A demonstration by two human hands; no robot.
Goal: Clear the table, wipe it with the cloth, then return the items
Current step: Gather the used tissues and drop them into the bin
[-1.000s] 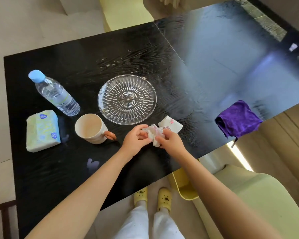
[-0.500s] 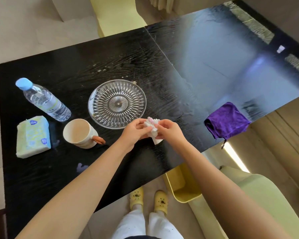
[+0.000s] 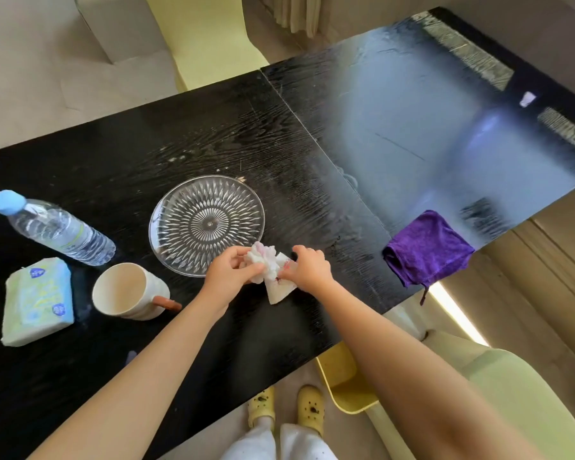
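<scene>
On the black table (image 3: 213,134) my left hand (image 3: 228,273) and my right hand (image 3: 309,268) both pinch used white tissues (image 3: 271,272) with pink stains, just below the clear glass plate (image 3: 206,224). The left holds a crumpled wad, and the right holds a flatter piece that hangs to the tabletop. A cream mug (image 3: 130,292) with a brown handle stands to the left. Further left lie a water bottle (image 3: 54,229) on its side and a tissue pack (image 3: 37,300). The purple cloth (image 3: 427,249) sits at the table's near right edge.
A pale yellow-green chair (image 3: 512,393) stands at the lower right, and another one (image 3: 210,44) is behind the far edge. A yellow bin (image 3: 346,380) sits on the floor under the near edge. My yellow shoes (image 3: 286,405) are beside it.
Both hands gathered the tissues off the table and drew them together below the plate. The flat piece that lay by the right hand is now lifted and held. The view shifted.
</scene>
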